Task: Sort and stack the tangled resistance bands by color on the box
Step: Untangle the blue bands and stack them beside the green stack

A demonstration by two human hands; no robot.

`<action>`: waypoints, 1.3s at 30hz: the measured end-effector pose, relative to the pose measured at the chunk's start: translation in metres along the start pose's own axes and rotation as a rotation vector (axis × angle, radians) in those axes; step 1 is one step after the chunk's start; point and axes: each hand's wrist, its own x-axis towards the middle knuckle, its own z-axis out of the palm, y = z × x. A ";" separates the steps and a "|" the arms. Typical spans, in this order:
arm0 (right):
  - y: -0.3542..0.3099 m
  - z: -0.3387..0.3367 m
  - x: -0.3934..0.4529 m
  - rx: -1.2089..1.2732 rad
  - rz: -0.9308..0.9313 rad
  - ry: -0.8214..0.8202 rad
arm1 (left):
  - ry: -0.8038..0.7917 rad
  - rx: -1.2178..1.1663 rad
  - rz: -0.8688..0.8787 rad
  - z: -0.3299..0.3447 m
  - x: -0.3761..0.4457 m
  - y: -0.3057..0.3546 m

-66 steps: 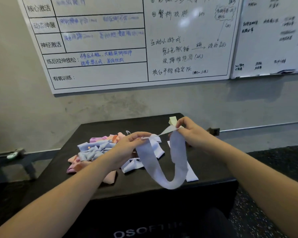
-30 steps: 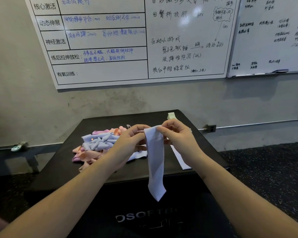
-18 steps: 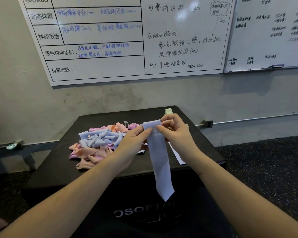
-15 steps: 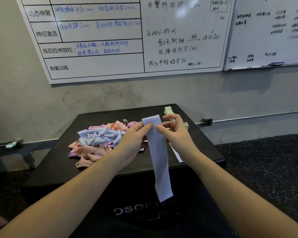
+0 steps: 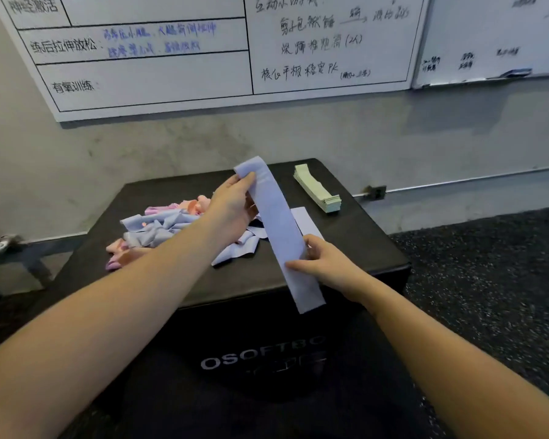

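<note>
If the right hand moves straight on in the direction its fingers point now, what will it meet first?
The right hand points left, pinching the blue band. Past that band, it would probably first meet the loose blue end of the tangled pile on the box; depth is unclear.

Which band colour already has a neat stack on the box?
Green: the green stack sits squared at the box's far right corner. Pink and most blue bands lie in the tangled pile.
</note>
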 end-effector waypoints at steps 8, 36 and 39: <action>0.038 -0.020 0.003 0.002 0.067 0.130 | 0.101 0.098 -0.028 -0.006 0.069 -0.014; 0.162 -0.113 0.088 -0.884 -0.563 0.057 | 0.106 0.926 -0.144 0.039 0.241 -0.146; 0.167 -0.112 0.088 -0.839 -0.560 0.065 | 0.103 0.962 -0.140 0.038 0.248 -0.160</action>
